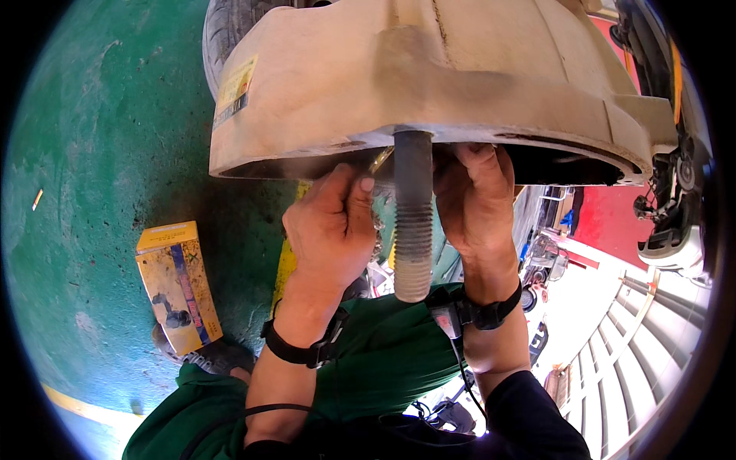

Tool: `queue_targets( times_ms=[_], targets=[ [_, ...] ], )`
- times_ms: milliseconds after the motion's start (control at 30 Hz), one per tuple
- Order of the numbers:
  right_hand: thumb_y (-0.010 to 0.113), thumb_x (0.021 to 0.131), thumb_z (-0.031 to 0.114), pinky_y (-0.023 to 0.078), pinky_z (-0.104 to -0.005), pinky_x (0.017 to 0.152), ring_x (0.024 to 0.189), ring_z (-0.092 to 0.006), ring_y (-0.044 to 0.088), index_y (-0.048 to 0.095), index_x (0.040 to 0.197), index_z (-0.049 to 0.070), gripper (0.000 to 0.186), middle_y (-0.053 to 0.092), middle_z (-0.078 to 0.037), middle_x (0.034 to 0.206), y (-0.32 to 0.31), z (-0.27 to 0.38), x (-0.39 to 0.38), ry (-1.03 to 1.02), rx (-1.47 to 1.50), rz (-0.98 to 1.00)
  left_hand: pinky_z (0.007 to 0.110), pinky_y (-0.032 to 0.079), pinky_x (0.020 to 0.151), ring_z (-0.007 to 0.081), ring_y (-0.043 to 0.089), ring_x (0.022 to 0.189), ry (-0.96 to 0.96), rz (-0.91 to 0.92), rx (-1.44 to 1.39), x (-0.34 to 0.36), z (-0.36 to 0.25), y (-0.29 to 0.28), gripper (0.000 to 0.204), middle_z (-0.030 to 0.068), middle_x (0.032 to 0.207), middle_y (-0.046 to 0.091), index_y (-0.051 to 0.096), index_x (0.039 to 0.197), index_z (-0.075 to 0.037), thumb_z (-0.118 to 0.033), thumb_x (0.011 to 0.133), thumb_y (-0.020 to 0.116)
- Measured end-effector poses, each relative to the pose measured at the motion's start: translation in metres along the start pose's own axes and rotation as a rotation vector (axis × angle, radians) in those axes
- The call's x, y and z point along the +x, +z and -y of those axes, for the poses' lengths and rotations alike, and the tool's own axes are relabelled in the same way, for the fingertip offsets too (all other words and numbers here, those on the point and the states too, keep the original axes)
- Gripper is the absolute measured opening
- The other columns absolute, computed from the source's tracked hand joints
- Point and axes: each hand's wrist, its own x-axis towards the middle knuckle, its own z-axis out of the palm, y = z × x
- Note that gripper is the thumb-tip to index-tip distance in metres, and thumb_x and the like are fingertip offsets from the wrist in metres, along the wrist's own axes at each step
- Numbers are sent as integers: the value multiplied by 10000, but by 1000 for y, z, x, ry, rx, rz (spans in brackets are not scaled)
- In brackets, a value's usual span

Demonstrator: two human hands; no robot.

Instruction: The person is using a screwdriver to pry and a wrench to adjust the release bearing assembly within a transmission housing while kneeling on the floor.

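A large beige plastic housing overhangs both hands. A dark ribbed hose hangs from its lower edge, between my wrists. My left hand is closed just under the rim, left of the hose, its thumb against the curled fingers. A thin yellowish metallic strip shows by these fingertips; whether they grip it is unclear. On the hose's other side, my right hand reaches up to the rim with fingers curled and thumb raised. Its fingertips and whatever they hold are hidden by the rim and the dark hollow underneath.
A yellow box stands on the green floor at the left, beside a shoe. Behind the housing's left end is a tire. Black straps circle both wrists, and a cable runs along the right forearm.
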Motion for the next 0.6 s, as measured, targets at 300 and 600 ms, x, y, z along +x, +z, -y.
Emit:
queue_targets(
  times_ms=[300, 600],
  targets=[
    [682, 884, 162, 457, -330, 595, 744, -176, 560, 594, 1016, 17, 215, 619, -86, 904, -3, -3, 0, -44, -14, 27, 259, 377, 536, 119, 409, 587, 58, -56, 17, 5, -2, 3, 164, 78, 625, 469, 586, 838, 7, -114, 947, 570],
    [703, 877, 186, 450, -329, 587, 741, -177, 555, 599, 995, 17, 231, 613, -72, 884, -3, -4, 1, -63, -8, 32, 415, 503, 594, 397, 618, 698, 67, -87, 49, 9, -3, 4, 100, 167, 781, 643, 673, 905, -55, -54, 824, 613]
  ],
)
